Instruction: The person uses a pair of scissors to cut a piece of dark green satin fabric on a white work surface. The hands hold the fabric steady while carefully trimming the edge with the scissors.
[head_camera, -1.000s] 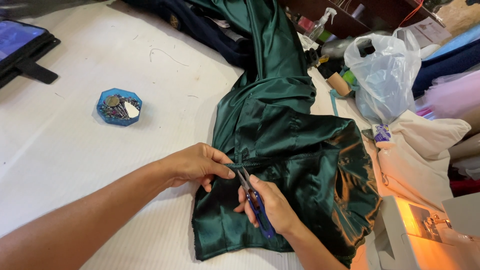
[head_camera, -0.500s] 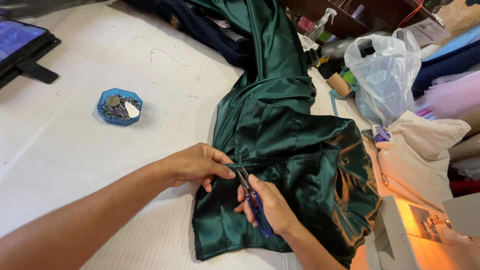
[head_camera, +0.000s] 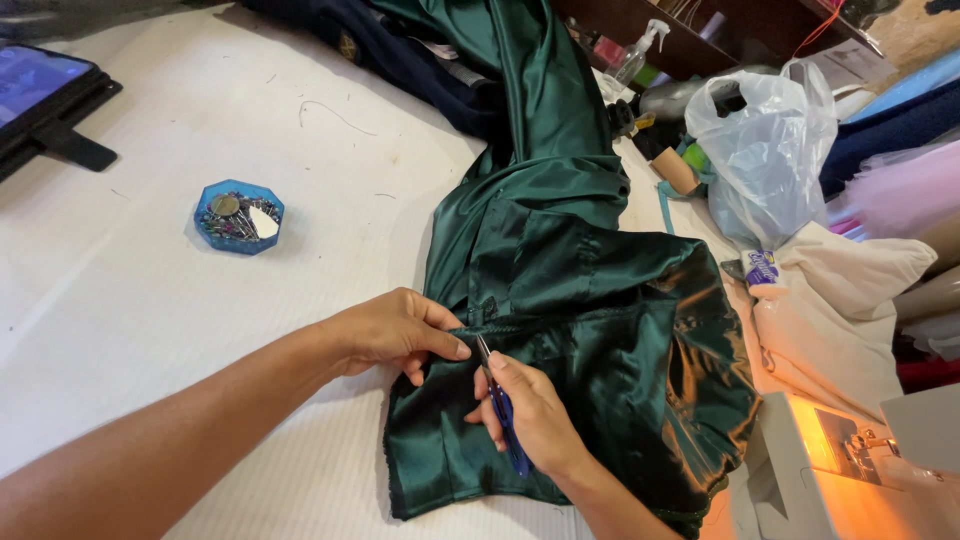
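Trimming at a seam of dark green satin, near the tabletop's near edge.

Left hand (head_camera: 395, 330) pinching a bunched fold of the green satin garment (head_camera: 580, 330) between thumb and fingertips, closed tight on the cloth. Right hand (head_camera: 530, 415) curled shut round blue-handled snips (head_camera: 500, 410), blade tips touching the seam just beside the left thumb. Garment spread from the near edge up toward the far edge, where it runs onto dark navy cloth (head_camera: 400, 60). Wide bare white tabletop (head_camera: 150, 320) to the left, room to move there; right edge crowded. Blue octagonal dish (head_camera: 238, 216) well apart at left, holding pins, a coin-like disc and a white chip. Clear plastic bag (head_camera: 765, 150) at the right edge, contents unclear. Sewing machine (head_camera: 850, 480) at the near right corner.
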